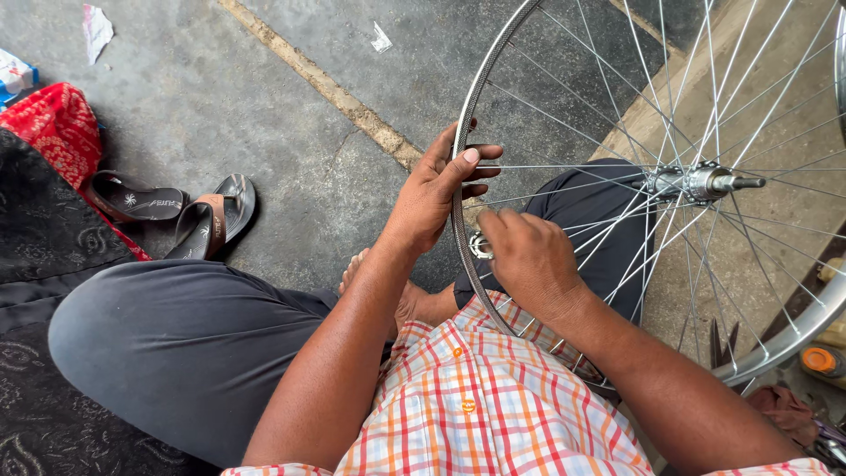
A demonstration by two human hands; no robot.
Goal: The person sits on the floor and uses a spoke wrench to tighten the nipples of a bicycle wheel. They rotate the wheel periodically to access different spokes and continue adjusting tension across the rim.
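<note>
Your left hand grasping 1 bicycle wheel rim, right hand fingers pinched at a spoke, 2 brown sandals, 1 blue-white packet top left.

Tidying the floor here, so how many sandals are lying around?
2. One sandal lies against the red cloth at left. The other sandal sits just right of it, near the person's knee. More may be hidden under the cloth or legs.
</note>
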